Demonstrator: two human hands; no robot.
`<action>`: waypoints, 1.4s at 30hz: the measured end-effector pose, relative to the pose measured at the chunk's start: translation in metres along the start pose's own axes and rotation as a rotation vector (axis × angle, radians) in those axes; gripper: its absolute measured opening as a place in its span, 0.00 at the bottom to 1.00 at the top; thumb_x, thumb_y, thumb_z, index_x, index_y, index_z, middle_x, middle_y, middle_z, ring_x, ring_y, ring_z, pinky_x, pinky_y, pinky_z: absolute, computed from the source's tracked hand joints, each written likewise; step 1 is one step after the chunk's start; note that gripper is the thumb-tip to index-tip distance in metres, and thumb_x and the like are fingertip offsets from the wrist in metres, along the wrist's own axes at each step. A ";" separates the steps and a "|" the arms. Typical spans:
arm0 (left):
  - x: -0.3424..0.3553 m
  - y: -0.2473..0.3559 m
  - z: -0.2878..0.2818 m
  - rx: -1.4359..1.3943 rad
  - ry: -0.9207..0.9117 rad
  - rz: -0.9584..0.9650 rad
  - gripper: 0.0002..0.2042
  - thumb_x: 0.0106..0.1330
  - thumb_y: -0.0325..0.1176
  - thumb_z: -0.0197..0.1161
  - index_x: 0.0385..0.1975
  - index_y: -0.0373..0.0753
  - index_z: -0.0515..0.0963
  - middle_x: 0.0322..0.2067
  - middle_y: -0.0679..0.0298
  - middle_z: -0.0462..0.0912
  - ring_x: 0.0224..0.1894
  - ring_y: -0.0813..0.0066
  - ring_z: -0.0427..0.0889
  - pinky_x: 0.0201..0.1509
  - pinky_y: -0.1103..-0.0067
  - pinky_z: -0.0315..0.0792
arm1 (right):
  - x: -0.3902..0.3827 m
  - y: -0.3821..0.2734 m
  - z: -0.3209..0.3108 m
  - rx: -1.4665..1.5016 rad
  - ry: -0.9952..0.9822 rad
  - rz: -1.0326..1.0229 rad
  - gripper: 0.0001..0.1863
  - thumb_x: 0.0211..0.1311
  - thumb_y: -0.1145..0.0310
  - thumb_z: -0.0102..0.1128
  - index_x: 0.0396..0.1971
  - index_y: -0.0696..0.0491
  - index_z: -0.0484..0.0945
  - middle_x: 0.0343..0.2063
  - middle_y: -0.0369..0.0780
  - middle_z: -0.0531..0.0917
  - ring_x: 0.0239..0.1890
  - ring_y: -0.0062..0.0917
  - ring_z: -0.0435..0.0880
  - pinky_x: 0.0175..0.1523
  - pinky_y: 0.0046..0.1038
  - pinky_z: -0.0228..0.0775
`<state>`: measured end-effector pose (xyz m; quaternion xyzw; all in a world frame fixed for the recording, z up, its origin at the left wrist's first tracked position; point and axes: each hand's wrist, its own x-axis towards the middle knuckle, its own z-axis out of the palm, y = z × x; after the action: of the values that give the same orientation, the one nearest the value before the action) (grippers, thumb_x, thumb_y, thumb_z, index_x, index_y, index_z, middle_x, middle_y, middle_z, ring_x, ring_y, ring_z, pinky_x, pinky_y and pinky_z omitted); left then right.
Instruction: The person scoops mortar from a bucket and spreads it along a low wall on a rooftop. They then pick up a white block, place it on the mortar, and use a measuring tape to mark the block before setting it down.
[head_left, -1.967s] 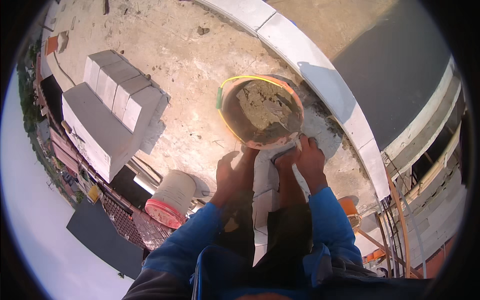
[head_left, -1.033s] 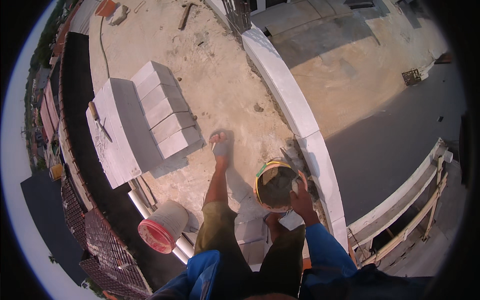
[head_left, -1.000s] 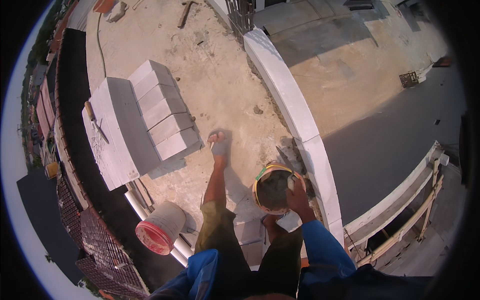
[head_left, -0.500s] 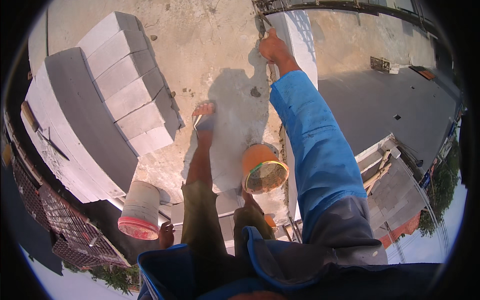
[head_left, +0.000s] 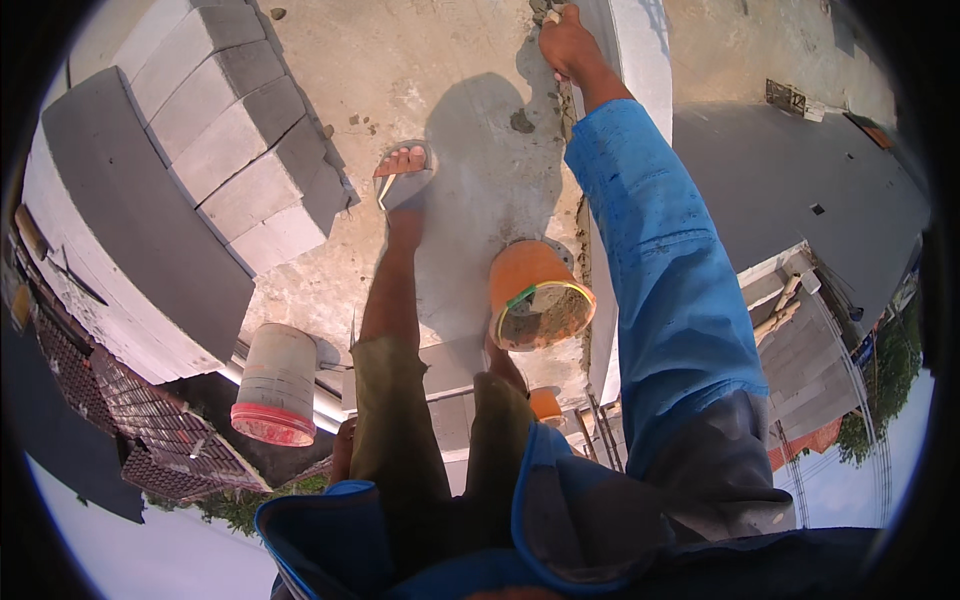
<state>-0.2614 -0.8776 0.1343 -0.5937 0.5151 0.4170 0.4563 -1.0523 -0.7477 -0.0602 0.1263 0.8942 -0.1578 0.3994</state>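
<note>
My right hand (head_left: 572,48) reaches far forward at the top, fingers wrapped around the pale handle of a trowel (head_left: 552,15). Most of that tool lies beyond the upper edge. It is beside a long row of white blocks (head_left: 645,50), where grey mortar runs along the base. An orange bucket (head_left: 528,272) with mortar inside stands between my legs and that row. Down by my left thigh hangs my left hand (head_left: 343,445), partly covered by the trouser leg; its fingers cannot be made out.
Stacked pale blocks (head_left: 230,135) fill the left side, with a handsaw (head_left: 75,272) on the outer face. A whitish bucket with a red rim (head_left: 275,375) stands lower left. Further right is a lower grey surface (head_left: 790,190). Tiled roofs (head_left: 150,400) show at lower left.
The view has shifted forward, so buckets and blocks sit higher or further left. My right hand has moved up toward the top edge with the trowel. My left hand has slipped behind the thigh.
</note>
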 end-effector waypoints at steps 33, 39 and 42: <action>0.076 0.356 0.313 0.549 -0.278 0.881 0.34 0.74 0.61 0.63 0.64 0.35 0.73 0.48 0.38 0.82 0.55 0.38 0.82 0.59 0.54 0.76 | -0.171 0.345 0.037 0.211 0.052 -0.165 0.26 0.74 0.62 0.52 0.67 0.55 0.64 0.45 0.62 0.86 0.50 0.61 0.85 0.58 0.56 0.75; 0.121 0.335 0.289 0.465 -0.288 0.797 0.26 0.82 0.58 0.50 0.50 0.35 0.74 0.38 0.38 0.83 0.45 0.33 0.83 0.48 0.50 0.76 | -0.037 0.137 0.032 0.066 0.100 -0.338 0.26 0.74 0.63 0.52 0.67 0.55 0.64 0.51 0.61 0.84 0.55 0.56 0.86 0.61 0.52 0.77; 0.115 0.336 0.264 0.383 -0.235 0.726 0.26 0.83 0.56 0.49 0.50 0.34 0.75 0.40 0.37 0.83 0.46 0.33 0.83 0.50 0.50 0.75 | 0.026 0.103 0.069 -0.613 0.391 -0.655 0.27 0.75 0.62 0.55 0.68 0.59 0.72 0.62 0.53 0.82 0.61 0.51 0.82 0.70 0.51 0.67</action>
<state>-0.5876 -0.6653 -0.0764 -0.2270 0.7034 0.5123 0.4373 -0.9863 -0.6770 -0.1417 -0.2575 0.9505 0.0220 0.1722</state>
